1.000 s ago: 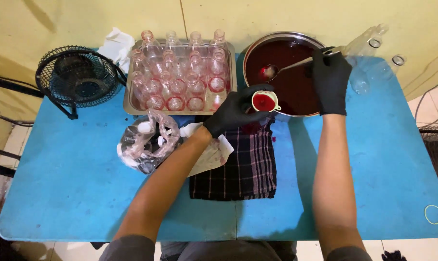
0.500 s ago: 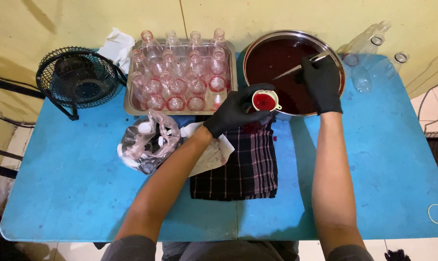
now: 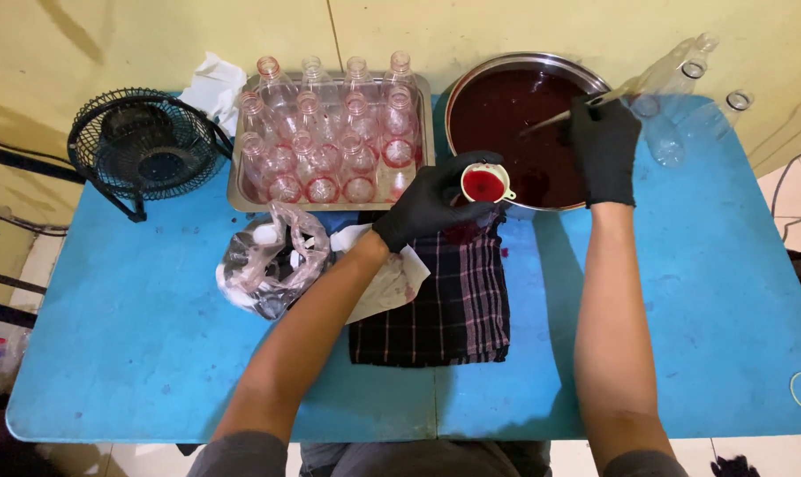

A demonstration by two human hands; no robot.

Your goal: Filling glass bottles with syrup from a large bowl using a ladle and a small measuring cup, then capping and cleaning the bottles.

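Note:
My left hand (image 3: 431,201), in a black glove, grips a bottle topped by a small white funnel (image 3: 486,184) full of red liquid, over a dark plaid cloth (image 3: 458,300). In a black glove too, my right hand (image 3: 604,146) holds the handle of a metal ladle (image 3: 555,119) that dips into a large round metal pot (image 3: 471,75) of dark red liquid. The bottle under the funnel is mostly hidden by my left hand.
A metal tray (image 3: 237,196) of several empty clear bottles stands left of the pot. A clear plastic bag (image 3: 272,261) lies by the cloth. A small black fan (image 3: 144,146) sits far left. Loose bottles (image 3: 674,88) lie right of the pot on the blue table (image 3: 701,291).
My right hand has slid along the pot's right rim with the ladle, first toward me and left, then back to the right edge. My left hand and funnel stayed put.

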